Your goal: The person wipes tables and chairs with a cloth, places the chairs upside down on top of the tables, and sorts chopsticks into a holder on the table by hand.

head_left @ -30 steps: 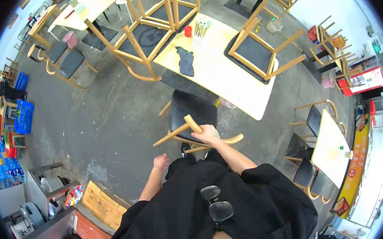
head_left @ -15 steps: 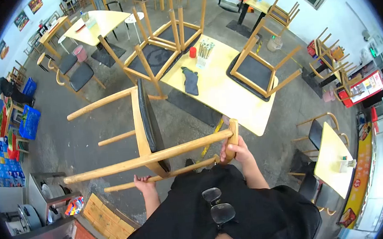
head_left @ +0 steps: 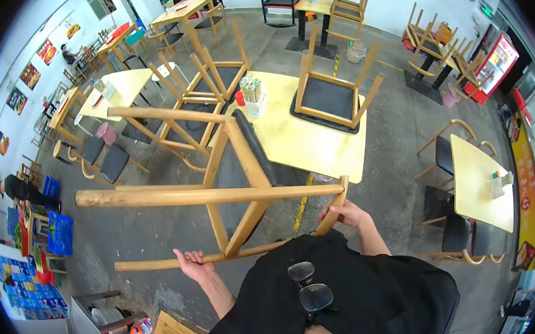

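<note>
A wooden chair (head_left: 219, 196) with a dark padded seat is held sideways in front of me, its legs pointing left and its underside partly facing me. My left hand (head_left: 195, 264) is on the lower leg, fingers curled at it and thumb sticking up. My right hand (head_left: 350, 214) grips the wooden backrest at the right end. Beyond the chair stands a yellow table (head_left: 317, 157). On that table an upside-down chair (head_left: 328, 99) rests on its seat, near a white holder of utensils (head_left: 254, 99) and a red container (head_left: 239, 98).
Upturned chairs (head_left: 191, 119) stand left of the table. To the right is another yellow table (head_left: 482, 184) with dark-seated chairs. Blue crates (head_left: 61, 233) and a person in dark clothes (head_left: 23, 189) are at the left. A metal shelf (head_left: 98, 325) stands at the lower left.
The chair has rolled so that more of its underside shows, and it now covers the dark cloth's place on the table. Both hands keep hold. My view has tipped upward.
</note>
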`<state>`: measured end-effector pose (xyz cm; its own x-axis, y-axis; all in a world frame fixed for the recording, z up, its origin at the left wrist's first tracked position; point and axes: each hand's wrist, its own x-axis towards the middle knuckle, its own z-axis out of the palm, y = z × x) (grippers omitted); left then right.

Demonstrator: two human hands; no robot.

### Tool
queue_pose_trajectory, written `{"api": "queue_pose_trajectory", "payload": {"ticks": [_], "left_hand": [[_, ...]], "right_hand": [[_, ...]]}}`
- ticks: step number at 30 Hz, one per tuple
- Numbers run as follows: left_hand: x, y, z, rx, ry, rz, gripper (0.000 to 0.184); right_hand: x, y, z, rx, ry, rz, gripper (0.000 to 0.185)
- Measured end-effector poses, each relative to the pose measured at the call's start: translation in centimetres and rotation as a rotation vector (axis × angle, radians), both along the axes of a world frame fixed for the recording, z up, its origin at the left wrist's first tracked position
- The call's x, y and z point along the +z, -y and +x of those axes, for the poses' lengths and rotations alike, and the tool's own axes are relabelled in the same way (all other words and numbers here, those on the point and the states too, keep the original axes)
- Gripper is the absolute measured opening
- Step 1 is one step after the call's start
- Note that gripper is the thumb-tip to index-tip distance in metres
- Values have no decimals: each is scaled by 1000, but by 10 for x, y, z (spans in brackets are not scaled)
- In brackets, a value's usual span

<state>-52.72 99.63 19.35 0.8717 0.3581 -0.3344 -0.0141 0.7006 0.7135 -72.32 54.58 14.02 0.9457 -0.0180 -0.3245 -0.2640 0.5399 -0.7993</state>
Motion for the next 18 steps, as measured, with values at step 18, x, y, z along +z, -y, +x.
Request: {"api": "queue_pose_trajectory", "payload": {"ticks": [18], "left_hand": [[64,247,-45,-432,449,660,32]], "right_hand": [[93,81,-96,75,6,-734,68]]}}
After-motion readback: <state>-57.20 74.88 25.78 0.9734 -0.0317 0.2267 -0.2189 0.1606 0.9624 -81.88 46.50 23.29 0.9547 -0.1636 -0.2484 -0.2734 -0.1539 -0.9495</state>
